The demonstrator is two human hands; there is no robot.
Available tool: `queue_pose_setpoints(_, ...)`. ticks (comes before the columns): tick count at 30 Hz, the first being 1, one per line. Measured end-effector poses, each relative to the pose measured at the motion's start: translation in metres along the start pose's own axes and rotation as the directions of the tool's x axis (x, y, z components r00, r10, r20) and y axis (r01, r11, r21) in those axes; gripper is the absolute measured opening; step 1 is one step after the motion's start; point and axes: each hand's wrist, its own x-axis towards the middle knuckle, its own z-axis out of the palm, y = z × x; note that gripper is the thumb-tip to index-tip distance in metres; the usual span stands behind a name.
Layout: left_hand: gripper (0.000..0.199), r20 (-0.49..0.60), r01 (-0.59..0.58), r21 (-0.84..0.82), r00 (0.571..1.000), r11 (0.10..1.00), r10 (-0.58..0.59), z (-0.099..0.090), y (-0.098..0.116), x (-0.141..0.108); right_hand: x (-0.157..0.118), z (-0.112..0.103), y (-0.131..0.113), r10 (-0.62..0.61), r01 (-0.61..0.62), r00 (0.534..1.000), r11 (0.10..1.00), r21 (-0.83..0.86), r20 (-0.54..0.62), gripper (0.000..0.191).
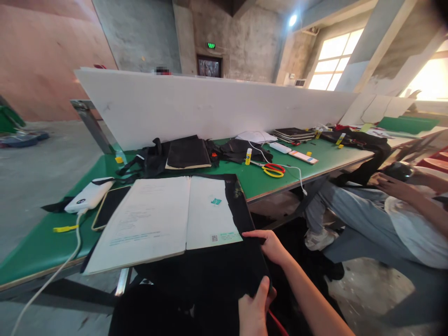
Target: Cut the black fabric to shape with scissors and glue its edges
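A booklet (157,219) lies open, spread on a larger sheet of black cloth (224,266) that shows along its right and near sides. Its right-hand page has a small green print and a QR code. My left hand (255,308) grips the cloth's near right corner, thumb on top and fingers curled below. Just beyond it, my right hand (269,245) is at the cloth's right edge. Its index finger stretches over the top beside the page's lower corner, while the other fingers are mostly hidden at the edge.
On the green table (259,184) lie red-and-yellow scissors (273,170), a glue stick (248,156), a black-covered book (189,153), a white phone (303,157), a dark phone (111,207) and a corded power bank (90,195). A white board (217,105) stands behind. Another person (367,210) sits at right.
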Motion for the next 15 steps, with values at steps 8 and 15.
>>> queue_pose_setpoints(8, 0.029, -0.073, -0.044, 0.020, 0.996, 0.999, 0.045, 0.0004, -0.0053, 0.0035, 0.0004, -0.0042, 0.0042, 0.003, -0.004, 1.000, 0.999, -0.042, -0.023, 0.030)
queue_pose_setpoints(15, 0.032, -0.058, -0.062, 0.039, 0.996, 0.997, 0.065, 0.0024, -0.0031, 0.0032, 0.0031, -0.0034, 0.0108, -0.002, -0.002, 0.997, 0.999, -0.054, -0.073, 0.021)
